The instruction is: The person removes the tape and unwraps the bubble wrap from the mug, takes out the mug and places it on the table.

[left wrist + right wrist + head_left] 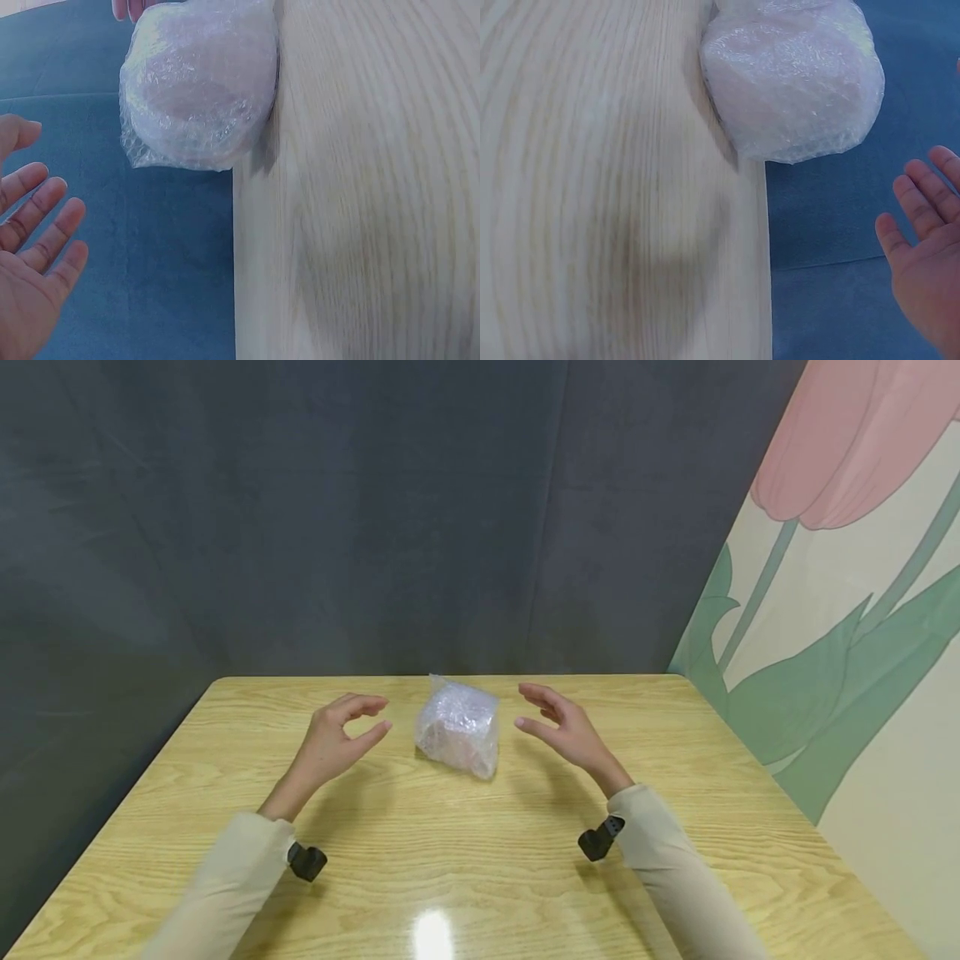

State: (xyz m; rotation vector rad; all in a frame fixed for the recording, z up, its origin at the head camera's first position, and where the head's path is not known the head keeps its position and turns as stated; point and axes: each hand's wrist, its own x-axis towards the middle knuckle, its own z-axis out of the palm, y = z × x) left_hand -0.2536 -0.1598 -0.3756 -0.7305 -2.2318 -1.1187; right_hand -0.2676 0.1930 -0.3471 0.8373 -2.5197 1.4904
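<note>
A bubble-wrapped package (457, 727) sits on the wooden table near its far edge. Through the clear wrap a pale pinkish, rounded shape shows in the left wrist view, its kind hidden by the bubble wrap (199, 90). My left hand (337, 735) hovers to the left of the package, thumb and fingers apart, with a gap between them and the wrap. On the other side my right hand (566, 727) is held above the table, palm toward the package, fingers relaxed. Both hands hold nothing. The right wrist view shows the spread fingers (922, 199) below the package.
The light wooden table (465, 852) reaches back to a dark blue-grey curtain (375, 518). At the right stands a wall with a painted pink tulip (847, 443) and green leaves. Each sleeve carries a small black wrist camera (307, 862).
</note>
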